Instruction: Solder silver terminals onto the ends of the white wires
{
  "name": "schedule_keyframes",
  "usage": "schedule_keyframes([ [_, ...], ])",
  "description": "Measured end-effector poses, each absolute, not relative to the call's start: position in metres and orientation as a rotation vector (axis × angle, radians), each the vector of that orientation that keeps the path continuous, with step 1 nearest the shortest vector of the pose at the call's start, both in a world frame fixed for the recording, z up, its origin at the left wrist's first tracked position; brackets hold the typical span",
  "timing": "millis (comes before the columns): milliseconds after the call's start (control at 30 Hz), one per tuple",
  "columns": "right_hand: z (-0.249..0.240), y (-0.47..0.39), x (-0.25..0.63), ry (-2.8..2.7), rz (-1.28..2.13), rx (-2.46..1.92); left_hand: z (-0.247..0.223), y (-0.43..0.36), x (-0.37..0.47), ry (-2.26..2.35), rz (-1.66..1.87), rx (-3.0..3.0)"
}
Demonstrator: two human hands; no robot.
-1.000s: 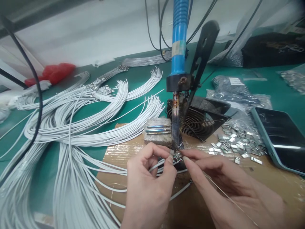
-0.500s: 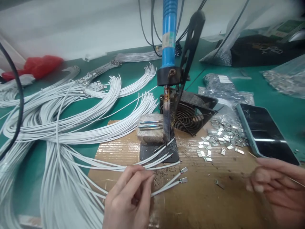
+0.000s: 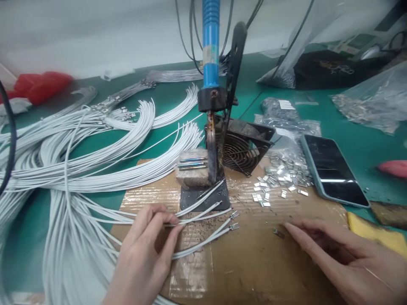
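Observation:
My left hand [image 3: 144, 252] rests on the cardboard [image 3: 254, 267] and pinches one white wire [image 3: 190, 217] between thumb and forefinger, near its stripped end. Two wires with metal terminals [image 3: 233, 220] lie just right of it. My right hand [image 3: 345, 254] lies low at the right with its fingers stretched out; the forefinger tip is just right of a lone metal terminal [image 3: 279, 232]. A thin solder wire [image 3: 380, 278] runs across that hand. The blue-handled soldering iron [image 3: 211, 55] stands upright in its stand, tip down over the black plate [image 3: 206, 198].
A big bundle of white wires [image 3: 79, 169] covers the left of the green table. Behind the iron sits a black fan [image 3: 243, 148]. A pile of loose terminals [image 3: 281, 176], a phone [image 3: 333, 169], a yellow sponge [image 3: 377, 237] and plastic bags [image 3: 369, 106] lie to the right.
Both hands have drawn back from the iron's tip. The left hand moved down and left and now pinches a wire; the right hand swung out right, then reached in toward the lone terminal.

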State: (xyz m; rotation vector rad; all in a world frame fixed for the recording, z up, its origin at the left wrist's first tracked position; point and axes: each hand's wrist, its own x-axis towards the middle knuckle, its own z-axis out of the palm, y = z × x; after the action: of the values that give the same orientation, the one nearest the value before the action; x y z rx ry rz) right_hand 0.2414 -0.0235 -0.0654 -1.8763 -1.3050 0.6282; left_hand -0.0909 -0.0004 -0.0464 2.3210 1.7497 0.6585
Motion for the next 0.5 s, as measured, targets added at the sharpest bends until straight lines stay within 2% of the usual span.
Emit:
schedule_keyframes([
  [200, -0.054, -0.009, 0.228, -1.502, 0.636, -1.775, -0.028, -0.005, -0.100, 1.673, 0.703, 2.001],
  [367, -0.052, -0.003, 0.218, -1.497, 0.617, -1.798, -0.015, -0.006, -0.088, 1.484, 0.383, 1.817],
  [500, -0.055, -0.005, 0.203, -1.348, 0.533, -1.821, -0.006, -0.009, -0.083, 1.551, 0.269, 1.775],
])
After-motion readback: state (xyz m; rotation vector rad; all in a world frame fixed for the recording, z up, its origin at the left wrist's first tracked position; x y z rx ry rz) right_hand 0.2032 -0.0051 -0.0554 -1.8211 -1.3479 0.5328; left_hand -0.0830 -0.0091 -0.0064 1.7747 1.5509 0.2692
